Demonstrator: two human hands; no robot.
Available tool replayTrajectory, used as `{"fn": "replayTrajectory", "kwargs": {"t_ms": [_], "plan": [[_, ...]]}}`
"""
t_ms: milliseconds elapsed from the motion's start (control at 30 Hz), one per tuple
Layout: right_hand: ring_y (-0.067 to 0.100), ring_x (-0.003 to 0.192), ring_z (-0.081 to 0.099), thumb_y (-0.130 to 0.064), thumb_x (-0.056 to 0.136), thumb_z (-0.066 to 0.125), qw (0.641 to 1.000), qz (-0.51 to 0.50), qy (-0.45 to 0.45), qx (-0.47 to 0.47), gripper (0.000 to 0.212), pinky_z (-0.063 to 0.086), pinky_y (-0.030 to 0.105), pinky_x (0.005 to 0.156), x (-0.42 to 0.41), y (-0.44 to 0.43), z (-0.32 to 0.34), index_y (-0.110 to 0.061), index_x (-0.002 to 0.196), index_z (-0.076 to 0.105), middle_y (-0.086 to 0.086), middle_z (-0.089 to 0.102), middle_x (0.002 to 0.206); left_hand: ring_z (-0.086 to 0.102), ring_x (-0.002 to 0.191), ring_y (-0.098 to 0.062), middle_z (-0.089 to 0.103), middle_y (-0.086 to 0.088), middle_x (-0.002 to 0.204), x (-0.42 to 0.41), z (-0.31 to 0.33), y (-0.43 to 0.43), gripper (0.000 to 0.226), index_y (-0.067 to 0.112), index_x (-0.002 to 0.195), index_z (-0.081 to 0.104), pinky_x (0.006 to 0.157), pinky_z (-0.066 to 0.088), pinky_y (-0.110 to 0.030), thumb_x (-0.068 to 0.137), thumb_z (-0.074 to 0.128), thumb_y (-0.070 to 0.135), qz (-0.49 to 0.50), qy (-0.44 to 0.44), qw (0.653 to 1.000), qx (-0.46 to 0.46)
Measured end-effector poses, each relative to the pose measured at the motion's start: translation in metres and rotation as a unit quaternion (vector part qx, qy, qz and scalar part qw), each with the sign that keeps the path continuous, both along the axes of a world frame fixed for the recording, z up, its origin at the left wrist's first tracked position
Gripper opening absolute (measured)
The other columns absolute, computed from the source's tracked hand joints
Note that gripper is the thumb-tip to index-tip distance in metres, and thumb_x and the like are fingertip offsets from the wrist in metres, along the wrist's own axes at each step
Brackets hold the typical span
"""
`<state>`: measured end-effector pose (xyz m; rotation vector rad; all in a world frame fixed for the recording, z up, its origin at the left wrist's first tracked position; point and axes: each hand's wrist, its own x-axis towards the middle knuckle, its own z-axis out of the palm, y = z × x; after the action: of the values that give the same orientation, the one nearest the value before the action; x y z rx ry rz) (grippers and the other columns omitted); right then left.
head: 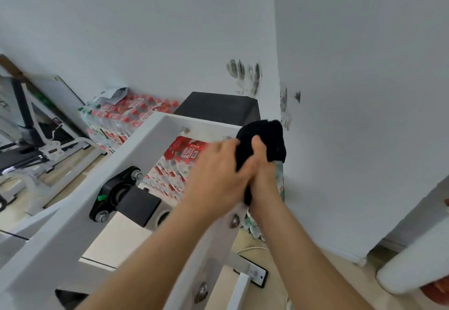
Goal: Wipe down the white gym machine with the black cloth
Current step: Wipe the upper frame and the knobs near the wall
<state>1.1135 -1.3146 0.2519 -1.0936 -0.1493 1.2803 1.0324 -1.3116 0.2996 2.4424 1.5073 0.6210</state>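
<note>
The white gym machine frame (136, 149) rises from the lower left to a top crossbar in the middle of the view. A bunched black cloth (264, 139) sits at the crossbar's right corner. My left hand (216, 176) and my right hand (262, 173) both grip the cloth, pressed close together, thumbs curled into the fabric. The cloth hides the corner of the frame beneath it.
Stacked packs of red-capped water bottles (136, 113) stand behind the frame against the white wall, next to a black box (218, 108). Dark smudges (245, 76) mark the wall corner. A black bearing block (116, 188) is bolted to the frame. Other gym equipment (36, 139) stands at left.
</note>
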Motion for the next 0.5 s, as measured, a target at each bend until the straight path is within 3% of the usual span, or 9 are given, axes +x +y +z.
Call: {"fn": "replayTrajectory", "kwargs": {"t_ms": [67,133,267,400,500], "plan": [[0.030,0.105,0.068,-0.071,0.060,0.069,0.999,-0.036,0.033,0.021,0.088,0.054,0.048,0.093,0.009,0.016,-0.002,-0.015,0.127,0.058,0.006,0.071,0.113,0.045,0.127,-0.029,0.035,-0.011,0.149,0.022,-0.009,-0.002,0.059,0.022,0.153,0.017,0.094,0.035,-0.032,0.102,0.036,0.045,-0.028,0.047,0.996,-0.074],[0.029,0.101,0.070,-0.074,0.056,0.064,0.998,-0.049,0.035,0.011,0.087,0.054,0.048,0.094,0.018,0.026,-0.006,-0.016,0.121,0.062,0.006,0.073,0.109,0.046,0.125,-0.037,0.033,-0.018,0.148,0.036,-0.009,0.009,0.058,0.026,0.151,0.004,0.095,0.041,-0.042,0.103,0.029,0.047,-0.008,0.073,0.994,-0.080],[0.030,0.104,0.068,-0.054,0.095,0.047,0.998,-0.056,0.009,0.013,0.049,0.055,0.041,0.092,0.023,0.028,-0.016,-0.014,0.117,0.063,0.008,0.072,0.106,0.053,0.118,-0.040,0.048,-0.019,0.136,0.042,-0.009,0.016,0.071,0.025,0.154,0.003,0.093,0.043,-0.047,0.098,0.031,0.059,0.043,0.098,0.992,-0.073],[0.031,0.108,0.063,-0.046,0.103,0.034,0.997,-0.059,-0.051,-0.023,0.051,0.051,0.038,0.092,0.005,0.005,-0.019,-0.008,0.130,0.056,0.013,0.066,0.119,0.054,0.113,-0.039,0.043,-0.021,0.137,0.022,-0.011,-0.004,0.071,0.023,0.156,-0.004,0.088,0.043,-0.044,0.100,0.027,0.056,0.044,0.174,0.982,-0.055],[0.026,0.103,0.064,-0.047,0.105,0.030,0.997,-0.008,-0.074,-0.031,0.051,0.053,0.041,0.092,-0.026,-0.032,-0.029,-0.012,0.126,0.059,0.011,0.068,0.115,0.053,0.106,-0.039,0.043,-0.023,0.132,-0.004,-0.010,-0.030,0.071,0.020,0.156,-0.005,0.083,0.041,-0.042,0.102,0.028,0.051,0.023,0.205,0.977,-0.049]]}}
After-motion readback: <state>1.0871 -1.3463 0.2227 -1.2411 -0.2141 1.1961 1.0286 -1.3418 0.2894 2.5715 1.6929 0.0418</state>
